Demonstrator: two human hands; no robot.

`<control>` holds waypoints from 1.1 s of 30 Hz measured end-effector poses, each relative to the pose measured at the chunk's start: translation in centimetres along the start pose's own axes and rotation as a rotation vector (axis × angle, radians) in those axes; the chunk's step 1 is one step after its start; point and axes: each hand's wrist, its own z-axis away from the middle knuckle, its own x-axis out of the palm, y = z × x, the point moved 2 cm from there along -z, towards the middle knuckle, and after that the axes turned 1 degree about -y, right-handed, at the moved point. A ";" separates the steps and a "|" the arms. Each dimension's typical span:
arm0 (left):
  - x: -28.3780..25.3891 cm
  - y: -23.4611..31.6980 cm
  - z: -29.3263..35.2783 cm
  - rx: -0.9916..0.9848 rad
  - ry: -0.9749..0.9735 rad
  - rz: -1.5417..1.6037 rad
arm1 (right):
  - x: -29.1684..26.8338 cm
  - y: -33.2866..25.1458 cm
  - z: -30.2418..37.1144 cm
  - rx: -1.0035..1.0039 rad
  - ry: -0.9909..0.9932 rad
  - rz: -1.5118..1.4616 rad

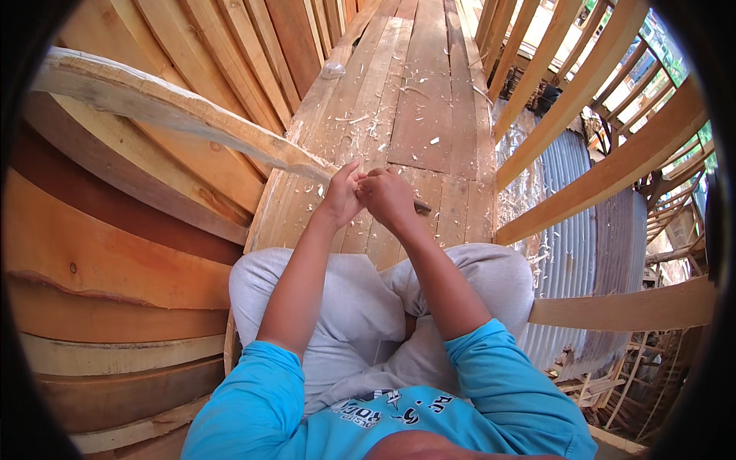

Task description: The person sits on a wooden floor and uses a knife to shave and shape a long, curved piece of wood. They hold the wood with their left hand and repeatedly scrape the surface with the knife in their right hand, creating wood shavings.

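Observation:
My left hand (343,198) and my right hand (389,196) meet in front of my knees, above the plank floor. The right hand's fingers are curled closed against the left hand's fingers. The left hand is also closed, thumb up, palm turned toward the right. Whatever lies between the fingers is too small or hidden to name. A short dark piece (422,207) shows beside my right wrist; I cannot tell whether it is held or lies on the floor. The tip of a long, rough-edged wooden board (192,115) reaches close to my left hand from the left.
Pale curled wood shavings (368,130) are scattered over the plank floor (422,115). Several boards (115,261) lean along the left. On the right, upright wooden slats (606,169) border the floor, with corrugated metal sheets (571,222) beyond. A small clear bag (333,70) lies farther ahead.

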 end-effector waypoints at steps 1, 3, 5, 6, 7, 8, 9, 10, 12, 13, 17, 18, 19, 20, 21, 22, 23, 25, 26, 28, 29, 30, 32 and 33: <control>0.2 0.1 0.0 -0.005 -0.008 0.014 | 0.2 0.3 0.1 -0.015 0.020 -0.015; -0.2 0.5 -0.3 -0.013 -0.063 0.073 | 0.6 0.4 0.0 -0.055 0.120 -0.020; -0.5 0.6 -0.3 0.000 -0.064 0.151 | 1.3 0.6 0.0 -0.110 0.255 -0.043; -1.1 0.5 -0.6 -0.004 -0.066 0.172 | 1.8 0.9 -0.1 -0.110 0.261 -0.046; -1.4 0.2 -0.6 -0.001 -0.062 0.178 | 2.3 1.0 0.0 -0.098 0.285 -0.098; -1.4 0.1 -0.7 0.004 -0.059 0.181 | 2.7 1.1 -0.1 -0.088 0.311 -0.150; -1.4 0.1 -0.7 0.010 -0.056 0.184 | 3.0 1.3 -0.2 -0.077 0.338 -0.203; -1.3 0.0 -0.7 0.004 -0.072 0.193 | 3.2 1.8 -0.3 -0.018 0.308 -0.264; -0.4 0.1 -0.3 -0.008 -0.106 0.208 | 3.0 2.9 -0.6 0.103 0.249 -0.388; -0.1 -0.1 -0.3 0.002 -0.144 0.234 | 2.8 3.6 -0.8 0.194 0.209 -0.470; 1.4 -0.4 0.5 0.017 -0.125 0.175 | 1.9 4.8 -1.5 0.364 0.180 -0.643; 1.9 -0.3 0.8 0.013 -0.078 0.121 | 1.5 4.8 -1.6 0.421 0.177 -0.646; 2.3 -0.2 0.9 -0.002 0.010 -0.002 | 1.2 4.9 -1.6 0.479 0.174 -0.649; 3.0 -0.1 1.0 -0.020 0.092 -0.127 | 1.2 5.7 -1.7 0.504 0.193 -0.647; 3.2 -0.2 0.9 -0.037 0.173 -0.253 | 1.1 6.7 -1.8 0.529 0.213 -0.645; 2.7 -0.5 0.5 0.111 0.074 -0.738 | 1.1 7.6 -1.8 0.555 0.233 -0.643; 1.2 -1.0 0.4 0.269 -0.020 -1.224 | 0.8 7.4 -1.9 0.565 0.226 -0.663; 0.2 -2.1 0.8 0.384 -0.067 -1.798 | 0.0 7.0 -1.9 0.595 0.212 -0.698; 0.1 -2.6 1.3 0.338 -0.006 -1.889 | -0.3 6.7 -1.9 0.616 0.167 -0.737; 0.2 -2.5 1.4 0.352 0.086 -1.811 | -0.7 6.1 -1.8 0.656 0.074 -0.815; 1.2 -1.4 1.1 0.414 0.107 -1.641 | -1.1 6.0 -1.7 0.685 0.038 -0.839; 1.9 -0.5 0.9 0.468 0.127 -1.472 | -1.1 6.0 -1.6 0.716 0.000 -0.866; 3.2 0.6 1.0 0.506 0.128 -1.240 | -0.9 6.2 -1.4 0.752 -0.085 -0.945; 3.4 0.8 1.0 0.523 0.130 -1.125 | -0.6 6.4 -1.4 0.757 -0.132 -0.997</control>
